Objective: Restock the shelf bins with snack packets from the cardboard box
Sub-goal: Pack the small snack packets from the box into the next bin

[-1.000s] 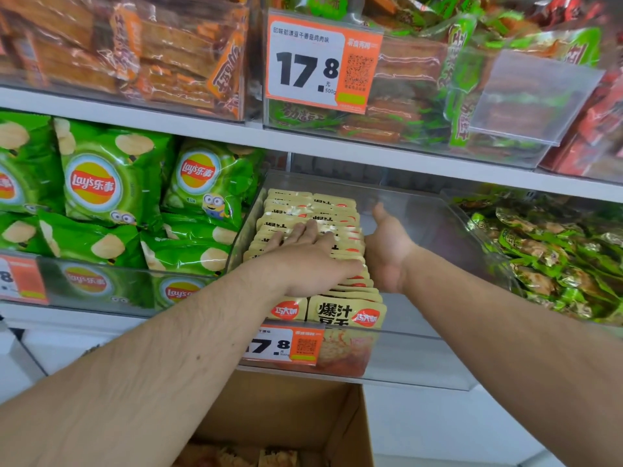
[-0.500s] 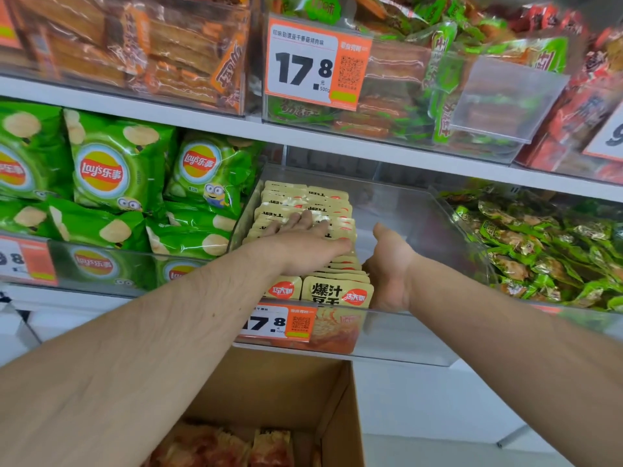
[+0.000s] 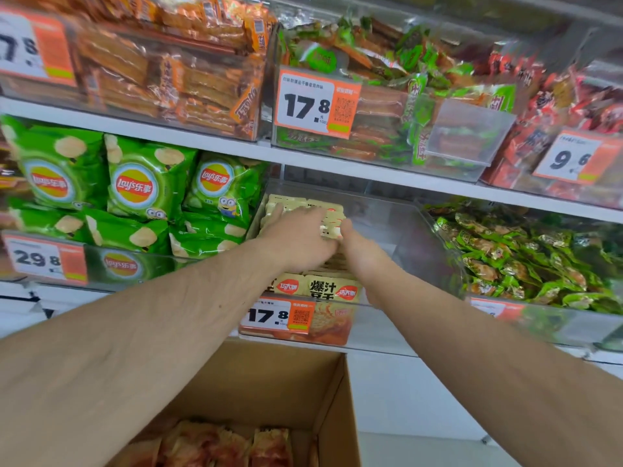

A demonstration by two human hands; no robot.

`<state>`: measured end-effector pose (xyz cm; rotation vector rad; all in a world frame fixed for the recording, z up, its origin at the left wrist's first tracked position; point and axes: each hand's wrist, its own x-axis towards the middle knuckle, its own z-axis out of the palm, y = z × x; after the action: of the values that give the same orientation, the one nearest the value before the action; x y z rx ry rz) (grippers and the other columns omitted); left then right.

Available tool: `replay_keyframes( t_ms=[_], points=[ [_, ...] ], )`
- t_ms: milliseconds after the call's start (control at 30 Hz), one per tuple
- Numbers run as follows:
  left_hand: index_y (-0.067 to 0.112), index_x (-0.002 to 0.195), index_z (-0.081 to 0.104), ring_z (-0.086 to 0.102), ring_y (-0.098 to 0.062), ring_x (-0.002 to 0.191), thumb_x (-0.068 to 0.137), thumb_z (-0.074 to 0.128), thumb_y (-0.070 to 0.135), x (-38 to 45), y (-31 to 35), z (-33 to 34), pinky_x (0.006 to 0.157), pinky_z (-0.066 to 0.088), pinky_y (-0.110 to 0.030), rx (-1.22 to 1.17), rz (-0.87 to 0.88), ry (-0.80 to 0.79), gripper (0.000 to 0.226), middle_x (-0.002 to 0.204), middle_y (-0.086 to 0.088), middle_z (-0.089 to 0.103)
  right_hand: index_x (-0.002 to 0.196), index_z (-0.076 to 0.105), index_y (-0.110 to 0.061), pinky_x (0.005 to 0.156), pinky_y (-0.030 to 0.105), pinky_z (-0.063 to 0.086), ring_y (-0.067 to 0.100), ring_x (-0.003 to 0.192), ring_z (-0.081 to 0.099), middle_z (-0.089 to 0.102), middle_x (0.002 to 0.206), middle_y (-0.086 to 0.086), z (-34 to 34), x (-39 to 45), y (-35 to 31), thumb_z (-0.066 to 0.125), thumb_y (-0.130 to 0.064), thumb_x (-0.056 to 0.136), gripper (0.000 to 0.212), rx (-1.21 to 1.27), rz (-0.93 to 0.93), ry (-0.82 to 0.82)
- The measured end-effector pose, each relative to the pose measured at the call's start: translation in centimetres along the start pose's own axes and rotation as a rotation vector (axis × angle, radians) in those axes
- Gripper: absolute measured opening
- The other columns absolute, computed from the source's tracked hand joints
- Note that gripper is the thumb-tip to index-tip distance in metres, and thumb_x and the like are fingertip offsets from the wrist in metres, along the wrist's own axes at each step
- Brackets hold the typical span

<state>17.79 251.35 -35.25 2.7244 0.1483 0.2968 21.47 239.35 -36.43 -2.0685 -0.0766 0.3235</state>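
- Yellow snack packets stand on edge in a row running front to back along the clear bin's left side, faces forward.
- Left hand lies flat on the row, fingers straight.
- Right hand presses the row's right side; its finger spread cannot be told.
- Green chip bags sit left, green packets right, cardboard box below.
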Motion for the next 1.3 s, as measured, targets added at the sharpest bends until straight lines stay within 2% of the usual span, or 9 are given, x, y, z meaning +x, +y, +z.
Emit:
replay_keyframes(
  t_ms=[67,200,267,400,533,633,733,1133,1300],
  points=[
    [0.025,0.144,0.044,0.043,-0.024,0.136,0.086,0.055,0.038,-2.9,0.0,-1.1,0.119,0.021,-0.042,-0.006,0.059,0.100,0.060,0.146,0.000,0.051,0.133,0.047,-0.013,0.102,0.046,0.042,0.032,0.125,0.047,0.049,0.138,0.012,0.4,-2.0,0.6,0.040,-0.058,0.092,0.062,-0.280,-0.196,0.156],
    [0.032,0.124,0.058,0.055,-0.015,0.116,0.081,0.061,0.036,-10.8,-2.0,-2.4,0.097,0.046,-0.037,-0.114,0.079,0.122,0.043,0.125,0.011,0.061,0.113,0.062,-0.012,0.090,0.041,0.047,0.026,0.108,0.056,0.062,0.117,0.005,2.6,-7.7,3.1,0.059,-0.037,0.084,0.039,-0.360,-0.825,0.420],
    [0.034,0.117,0.060,0.056,-0.011,0.106,0.077,0.058,0.041,-14.5,-4.1,-2.4,0.089,0.049,-0.034,-0.158,0.045,0.060,0.041,0.114,0.014,0.061,0.094,0.067,-0.015,0.076,0.037,0.049,0.021,0.089,0.061,0.065,0.092,-0.001,4.3,-10.3,4.6,0.057,-0.030,0.080,0.023,-0.246,-0.962,0.295],
    [0.035,0.111,0.059,0.059,-0.005,0.099,0.084,0.065,0.033,-19.3,-9.6,0.0,0.088,0.048,-0.028,-0.147,-0.132,-0.153,0.028,0.101,0.021,0.060,0.066,0.055,-0.024,0.061,0.033,0.046,0.018,0.067,0.057,0.057,0.063,-0.007,9.7,-11.1,8.6,0.053,-0.036,0.080,0.019,-0.465,-0.737,-0.074],
    [0.035,0.108,0.059,0.057,-0.001,0.092,0.088,0.063,0.030,-22.1,-14.3,3.1,0.080,0.043,-0.019,-0.183,-0.257,-0.314,0.020,0.107,0.017,0.062,0.088,0.064,-0.030,0.080,0.031,0.051,0.022,0.099,0.063,0.069,0.103,-0.002,14.9,-7.4,14.1,0.058,-0.041,0.087,0.013,-0.843,-0.383,-0.423],
    [0.032,0.104,0.060,0.056,-0.006,0.098,0.089,0.061,0.028,-22.7,-16.2,4.3,0.082,0.043,-0.020,-0.177,-0.329,-0.421,0.016,0.107,0.015,0.061,0.100,0.070,-0.020,0.079,0.029,0.049,0.022,0.100,0.062,0.067,0.107,0.001,17.7,-6.0,18.9,0.059,-0.036,0.089,0.022,-0.889,-0.166,-0.570],
    [0.021,0.109,0.065,0.057,-0.011,0.099,0.090,0.061,0.025,-22.5,-17.4,5.0,0.084,0.046,-0.025,-0.181,-0.411,-0.478,0.021,0.104,0.009,0.061,0.079,0.068,-0.020,0.075,0.031,0.054,0.024,0.092,0.065,0.068,0.096,0.002,20.8,-6.3,23.6,0.058,-0.033,0.084,0.018,-0.896,-0.093,-0.601],
    [0.008,0.084,0.064,0.054,-0.028,0.075,0.084,0.062,0.020,-23.8,-21.4,8.0,0.064,0.046,-0.034,-0.326,-0.718,-0.587,0.012,0.085,-0.014,0.061,0.105,0.066,-0.015,0.077,0.036,0.052,0.031,0.099,0.066,0.064,0.115,0.008,29.5,-9.4,30.4,0.049,-0.025,0.092,0.023,-1.108,-0.482,-0.567],
    [0.014,0.109,0.063,0.060,-0.018,0.088,0.094,0.058,0.023,-24.6,-22.1,8.7,0.072,0.049,-0.030,-0.540,-0.944,-0.638,0.018,0.101,-0.001,0.064,0.099,0.065,-0.007,0.061,0.041,0.053,0.039,0.078,0.066,0.061,0.108,0.014,29.2,-10.3,29.9,0.060,-0.018,0.085,0.019,-0.976,-0.512,-0.479]
  ],
)
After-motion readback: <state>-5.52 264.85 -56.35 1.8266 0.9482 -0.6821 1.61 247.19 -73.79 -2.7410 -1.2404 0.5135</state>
